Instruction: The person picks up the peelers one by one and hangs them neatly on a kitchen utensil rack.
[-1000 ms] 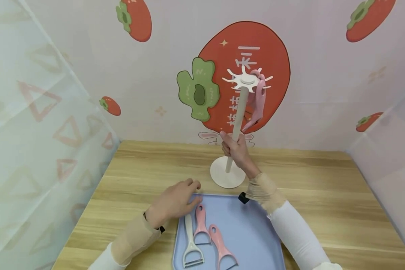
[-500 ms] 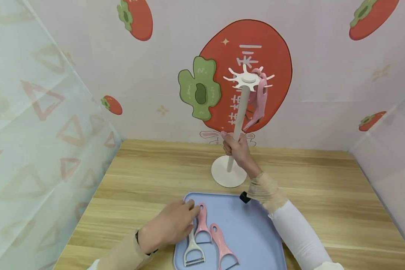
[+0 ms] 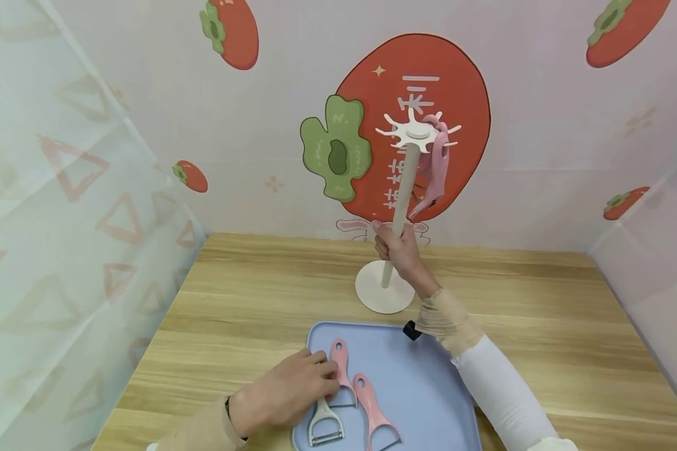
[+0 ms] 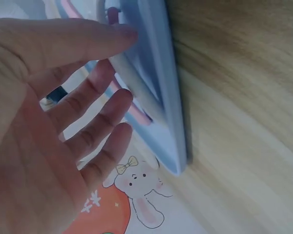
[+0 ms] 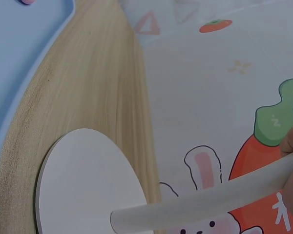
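Observation:
In the head view my left hand (image 3: 286, 388) reaches over the left side of a blue tray (image 3: 429, 388), covering the handle of a white peeler (image 3: 323, 410). The left wrist view shows the thumb and index fingertip beside the white peeler's handle (image 4: 141, 90), with the fingers loosely spread. One pink peeler (image 3: 340, 357) lies by those fingertips, and another pink peeler (image 3: 368, 401) lies to its right. My right hand (image 3: 399, 249) grips the pole of a white utensil stand (image 3: 408, 181). From the stand's hooked top hangs a pink peeler (image 3: 438, 169).
The stand's round base (image 3: 369, 294) sits on the wooden table (image 3: 259, 282) behind the tray. A printed wall sheet (image 3: 536, 138) rises at the table's back edge. A black wrist camera part (image 3: 411, 330) overlaps the tray's far edge.
My left hand has come down and toward me, from the tray's far left corner onto the white peeler's handle. The right hand keeps its hold on the stand's pole.

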A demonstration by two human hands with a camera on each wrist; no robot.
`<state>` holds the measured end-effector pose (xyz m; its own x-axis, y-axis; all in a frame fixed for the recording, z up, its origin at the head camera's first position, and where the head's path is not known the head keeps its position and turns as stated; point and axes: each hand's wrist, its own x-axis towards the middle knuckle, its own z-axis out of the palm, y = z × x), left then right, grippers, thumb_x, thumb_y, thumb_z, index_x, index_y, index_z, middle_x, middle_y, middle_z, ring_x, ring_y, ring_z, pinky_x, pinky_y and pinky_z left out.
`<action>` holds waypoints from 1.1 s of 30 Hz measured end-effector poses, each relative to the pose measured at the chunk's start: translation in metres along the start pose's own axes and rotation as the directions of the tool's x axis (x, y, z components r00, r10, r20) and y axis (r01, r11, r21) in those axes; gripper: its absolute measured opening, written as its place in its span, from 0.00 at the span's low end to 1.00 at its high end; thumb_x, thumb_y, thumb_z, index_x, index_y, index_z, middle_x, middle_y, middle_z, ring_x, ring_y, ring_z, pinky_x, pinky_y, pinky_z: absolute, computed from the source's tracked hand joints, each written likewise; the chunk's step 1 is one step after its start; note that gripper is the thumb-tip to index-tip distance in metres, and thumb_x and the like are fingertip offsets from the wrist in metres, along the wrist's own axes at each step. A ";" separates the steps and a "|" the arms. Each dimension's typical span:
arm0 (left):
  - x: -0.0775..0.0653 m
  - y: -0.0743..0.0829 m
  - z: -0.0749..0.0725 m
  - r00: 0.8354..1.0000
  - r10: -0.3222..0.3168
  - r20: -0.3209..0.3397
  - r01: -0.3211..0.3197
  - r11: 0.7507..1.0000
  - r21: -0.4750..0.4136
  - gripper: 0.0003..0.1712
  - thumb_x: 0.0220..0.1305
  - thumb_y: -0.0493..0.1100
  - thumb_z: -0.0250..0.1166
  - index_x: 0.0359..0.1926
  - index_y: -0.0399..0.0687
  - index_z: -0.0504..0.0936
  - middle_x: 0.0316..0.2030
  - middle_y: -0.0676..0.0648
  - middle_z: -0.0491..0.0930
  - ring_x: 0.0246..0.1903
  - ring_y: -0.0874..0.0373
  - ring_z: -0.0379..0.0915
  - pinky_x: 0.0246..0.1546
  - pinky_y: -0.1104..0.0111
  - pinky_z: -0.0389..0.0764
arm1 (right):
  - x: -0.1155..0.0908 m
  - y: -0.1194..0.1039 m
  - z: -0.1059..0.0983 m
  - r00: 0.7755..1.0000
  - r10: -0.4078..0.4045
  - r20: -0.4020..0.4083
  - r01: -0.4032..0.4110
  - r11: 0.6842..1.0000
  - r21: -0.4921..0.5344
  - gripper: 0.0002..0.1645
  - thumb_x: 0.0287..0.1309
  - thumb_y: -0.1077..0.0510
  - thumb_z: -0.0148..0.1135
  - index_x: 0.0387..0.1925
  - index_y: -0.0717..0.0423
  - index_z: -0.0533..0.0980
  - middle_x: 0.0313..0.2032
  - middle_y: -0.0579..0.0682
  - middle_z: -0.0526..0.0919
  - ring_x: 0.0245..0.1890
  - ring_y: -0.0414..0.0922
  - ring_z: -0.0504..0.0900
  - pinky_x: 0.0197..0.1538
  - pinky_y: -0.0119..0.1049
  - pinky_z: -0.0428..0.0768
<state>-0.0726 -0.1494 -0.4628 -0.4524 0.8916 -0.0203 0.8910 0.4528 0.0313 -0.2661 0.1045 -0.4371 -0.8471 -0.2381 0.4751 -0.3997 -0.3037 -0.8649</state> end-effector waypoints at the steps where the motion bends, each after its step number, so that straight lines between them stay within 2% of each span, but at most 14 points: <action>1: 0.000 0.000 0.000 1.000 0.004 -0.001 -0.004 1.000 0.003 0.16 0.53 0.34 0.72 0.35 0.64 0.83 0.40 0.61 0.78 0.38 0.62 0.69 0.38 0.70 0.71 | 0.000 0.000 0.000 1.000 0.001 0.000 -0.001 1.000 -0.002 0.34 0.74 0.53 0.54 0.09 0.57 0.59 0.08 0.48 0.55 0.07 0.42 0.53 0.13 0.35 0.49; 8: -0.002 0.003 0.002 0.999 0.037 0.007 -0.037 0.999 0.028 0.13 0.58 0.38 0.72 0.34 0.66 0.83 0.40 0.60 0.77 0.36 0.64 0.67 0.36 0.72 0.68 | -0.001 0.001 0.002 1.000 0.007 -0.013 -0.007 1.000 0.006 0.34 0.73 0.55 0.55 0.09 0.58 0.59 0.08 0.48 0.55 0.07 0.42 0.53 0.13 0.34 0.50; 15: -0.006 0.007 0.005 0.996 0.058 -0.065 -0.052 0.995 0.086 0.10 0.58 0.41 0.72 0.32 0.67 0.85 0.38 0.60 0.77 0.34 0.64 0.68 0.35 0.73 0.70 | -0.002 0.002 0.001 1.000 0.014 -0.021 -0.014 1.000 -0.005 0.34 0.72 0.52 0.57 0.09 0.56 0.59 0.08 0.46 0.56 0.07 0.41 0.54 0.13 0.34 0.51; 21: -0.008 0.006 0.001 0.995 0.054 -0.082 -0.047 0.995 0.087 0.08 0.58 0.45 0.73 0.32 0.69 0.86 0.38 0.62 0.79 0.35 0.65 0.70 0.38 0.73 0.72 | -0.003 0.001 0.000 1.000 0.003 -0.010 -0.003 1.000 -0.009 0.34 0.74 0.54 0.54 0.10 0.57 0.59 0.08 0.47 0.57 0.08 0.41 0.55 0.13 0.34 0.51; 27: -0.008 0.002 -0.006 0.993 0.068 -0.100 -0.068 0.998 0.004 0.11 0.54 0.40 0.73 0.32 0.67 0.84 0.35 0.66 0.82 0.36 0.66 0.73 0.41 0.71 0.74 | -0.003 0.002 -0.001 1.000 0.008 -0.013 -0.008 1.000 -0.012 0.36 0.74 0.51 0.56 0.10 0.60 0.59 0.08 0.47 0.56 0.08 0.42 0.55 0.14 0.34 0.51; 33: -0.008 -0.003 -0.014 0.996 0.067 -0.065 -0.073 0.992 -0.103 0.14 0.52 0.41 0.76 0.35 0.66 0.85 0.38 0.68 0.83 0.41 0.68 0.76 0.48 0.68 0.77 | -0.002 0.001 0.000 1.000 0.012 -0.016 -0.012 1.000 -0.010 0.36 0.74 0.52 0.55 0.10 0.61 0.59 0.08 0.47 0.57 0.08 0.42 0.55 0.13 0.33 0.51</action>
<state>-0.0722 -0.1577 -0.4493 -0.3935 0.9182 0.0465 0.9132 0.3845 0.1354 -0.2646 0.1049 -0.4394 -0.8572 -0.2268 0.4624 -0.3931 -0.2919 -0.8719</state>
